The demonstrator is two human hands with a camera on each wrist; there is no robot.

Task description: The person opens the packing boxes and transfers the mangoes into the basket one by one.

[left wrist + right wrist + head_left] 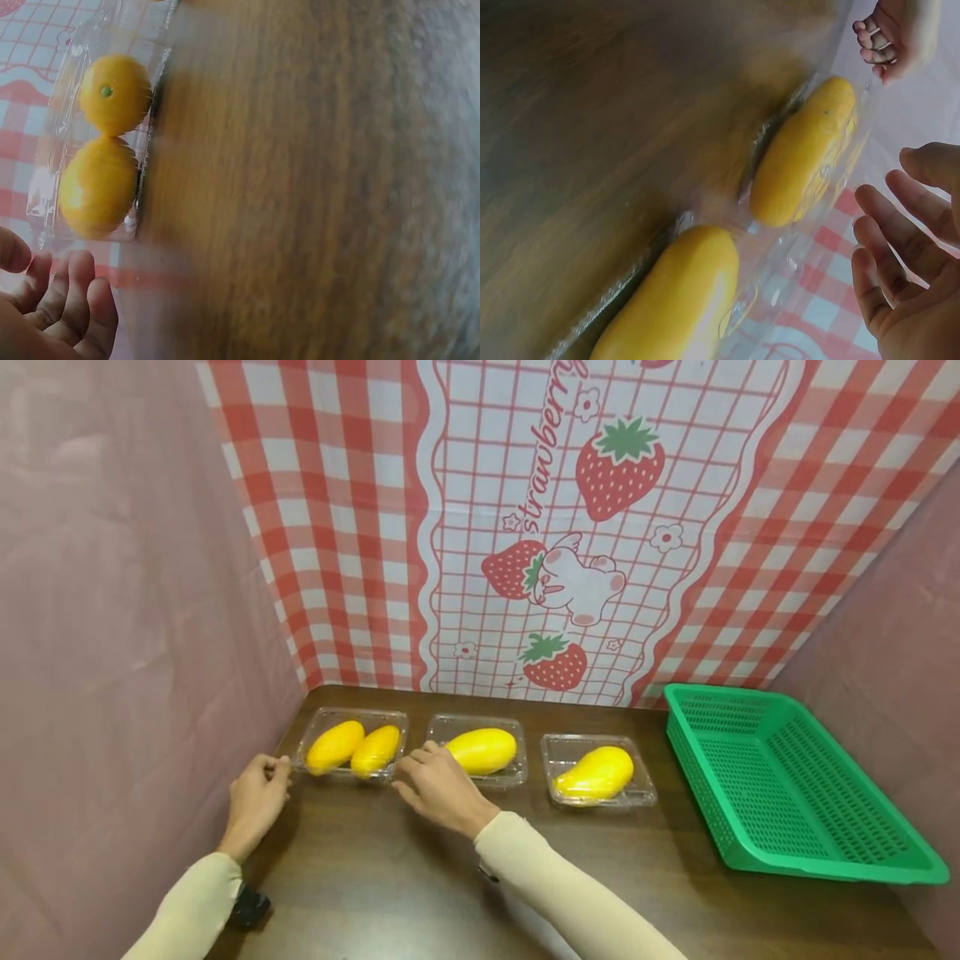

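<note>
My left hand (257,797) is at the near left corner of the leftmost clear plastic box (322,718), fingers loosely bent, seemingly apart from it in the left wrist view. Two yellow mangoes (335,747) lie side by side in that box. Between this box and the middle clear box (472,718) hovers my right hand (442,789), its fingers relaxed and slightly spread in the right wrist view, with nothing in them. It hides one end of the larger mango (483,752) in the middle box. Another large mango (596,772) sits in the rightmost box (566,747).
A green perforated basket (795,785) stands on the brown table (360,877) at the right. Behind the boxes hangs a red-checked strawberry cloth (360,527). A pinkish cloth (135,610) borders the left side.
</note>
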